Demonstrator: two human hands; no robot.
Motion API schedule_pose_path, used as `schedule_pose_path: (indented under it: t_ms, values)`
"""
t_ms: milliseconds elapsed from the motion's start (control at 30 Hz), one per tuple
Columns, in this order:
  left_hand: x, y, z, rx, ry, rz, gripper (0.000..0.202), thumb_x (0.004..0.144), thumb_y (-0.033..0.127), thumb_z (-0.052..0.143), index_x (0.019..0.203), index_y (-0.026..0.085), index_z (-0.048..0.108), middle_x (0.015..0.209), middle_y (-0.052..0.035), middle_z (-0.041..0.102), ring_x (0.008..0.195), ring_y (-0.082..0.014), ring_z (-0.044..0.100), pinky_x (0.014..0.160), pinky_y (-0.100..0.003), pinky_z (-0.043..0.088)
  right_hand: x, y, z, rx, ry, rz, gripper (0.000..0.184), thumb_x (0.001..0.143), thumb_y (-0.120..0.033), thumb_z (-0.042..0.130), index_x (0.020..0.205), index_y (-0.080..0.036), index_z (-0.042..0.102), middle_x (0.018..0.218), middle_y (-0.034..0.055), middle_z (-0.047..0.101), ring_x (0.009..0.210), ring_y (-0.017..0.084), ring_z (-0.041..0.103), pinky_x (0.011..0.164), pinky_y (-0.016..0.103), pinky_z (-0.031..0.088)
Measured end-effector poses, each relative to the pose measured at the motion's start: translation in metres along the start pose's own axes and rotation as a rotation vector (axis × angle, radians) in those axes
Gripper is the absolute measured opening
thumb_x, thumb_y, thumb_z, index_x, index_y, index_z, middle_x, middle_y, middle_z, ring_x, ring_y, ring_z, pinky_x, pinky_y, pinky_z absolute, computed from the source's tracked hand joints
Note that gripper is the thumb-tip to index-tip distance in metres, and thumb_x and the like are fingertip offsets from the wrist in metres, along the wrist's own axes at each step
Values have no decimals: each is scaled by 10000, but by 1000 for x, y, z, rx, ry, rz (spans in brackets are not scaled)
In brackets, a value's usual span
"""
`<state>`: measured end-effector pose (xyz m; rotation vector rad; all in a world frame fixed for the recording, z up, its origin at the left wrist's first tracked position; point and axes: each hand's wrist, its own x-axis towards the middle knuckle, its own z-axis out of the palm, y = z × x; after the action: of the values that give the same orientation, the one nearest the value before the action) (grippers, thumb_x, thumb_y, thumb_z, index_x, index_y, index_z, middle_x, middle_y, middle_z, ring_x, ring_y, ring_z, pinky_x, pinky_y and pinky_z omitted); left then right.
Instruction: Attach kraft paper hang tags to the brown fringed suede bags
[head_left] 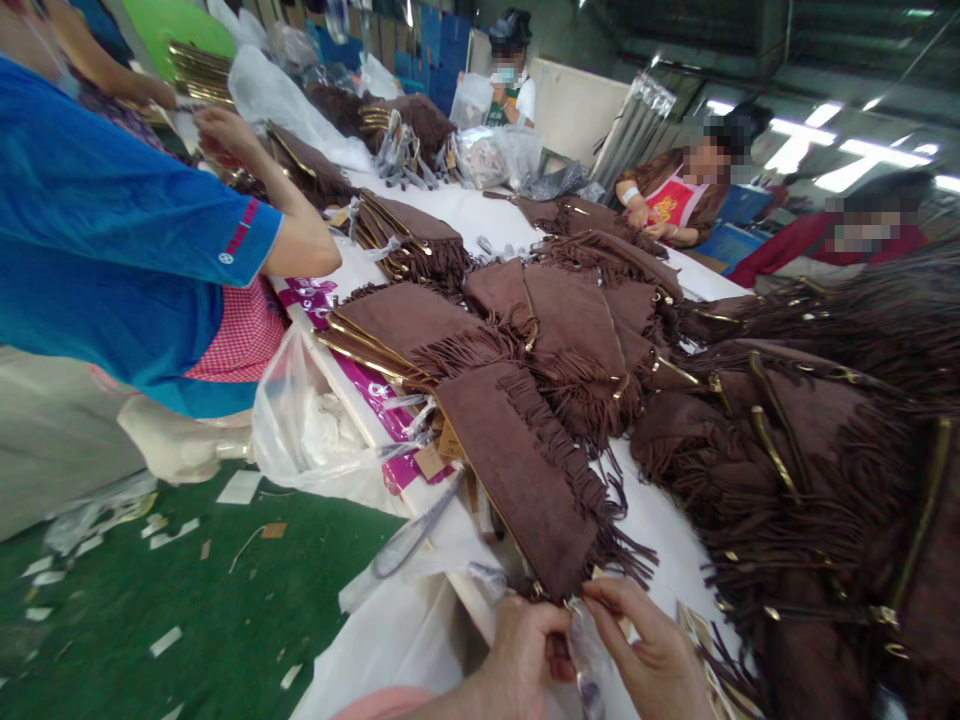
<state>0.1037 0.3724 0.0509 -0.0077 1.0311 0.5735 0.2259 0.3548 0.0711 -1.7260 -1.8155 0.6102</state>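
A brown fringed bag [517, 470] with a gold-edged side lies in front of me on the white-covered table, its near corner toward my hands. My left hand [525, 640] is closed at this corner, fingers curled on the metal end there. My right hand [649, 640] pinches at the same corner, thumb and fingertips close together. Between the two hands hangs a strap in clear plastic wrap [587, 665]. Exactly what the fingertips grip is partly hidden. At the bag's left edge hang tan paper tags [431, 460].
More fringed bags [577, 330] cover the table, with a large heap [780, 450] on the right. A co-worker in a blue shirt [127, 230] stands at the left; others sit across the table. A plastic bag [300, 420] hangs at the table edge. Paper scraps [240, 487] litter the green floor.
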Motion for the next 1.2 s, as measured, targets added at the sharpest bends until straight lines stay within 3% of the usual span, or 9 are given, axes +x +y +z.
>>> schedule_pose_path:
  t_ms: [167, 333, 767, 1200]
  values:
    - [-1, 1, 0, -4, -4, 2, 235, 407, 169, 542, 625, 96, 589, 516, -25, 553, 438, -112, 477, 434, -226, 349, 0, -3, -1, -71, 8, -82, 100, 823, -237, 480, 858, -223, 572, 735, 12, 641, 676, 144, 624, 585, 218, 516]
    - [-2, 1, 0, 9, 13, 4, 209, 403, 169, 524, 596, 104, 573, 491, -16, 535, 428, -101, 459, 413, -205, 305, 1, -8, -1, -67, -20, -106, 92, 822, -213, 483, 839, -224, 573, 723, 5, 633, 679, 140, 617, 595, 220, 513]
    - [-1, -1, 0, 27, 13, 19, 200, 396, 168, 495, 575, 112, 565, 469, 1, 486, 411, -88, 411, 410, -205, 243, 0, -3, 1, 121, -16, 156, 153, 767, -343, 554, 788, -214, 632, 719, 24, 664, 680, 167, 625, 626, 228, 522]
    - [2, -7, -1, 43, 7, -14, 187, 387, 193, 482, 563, 135, 506, 449, 31, 398, 408, -74, 353, 420, -208, 199, 0, -3, 2, 165, -13, 215, 153, 734, -353, 582, 751, -218, 651, 681, 9, 655, 664, 161, 611, 612, 218, 509]
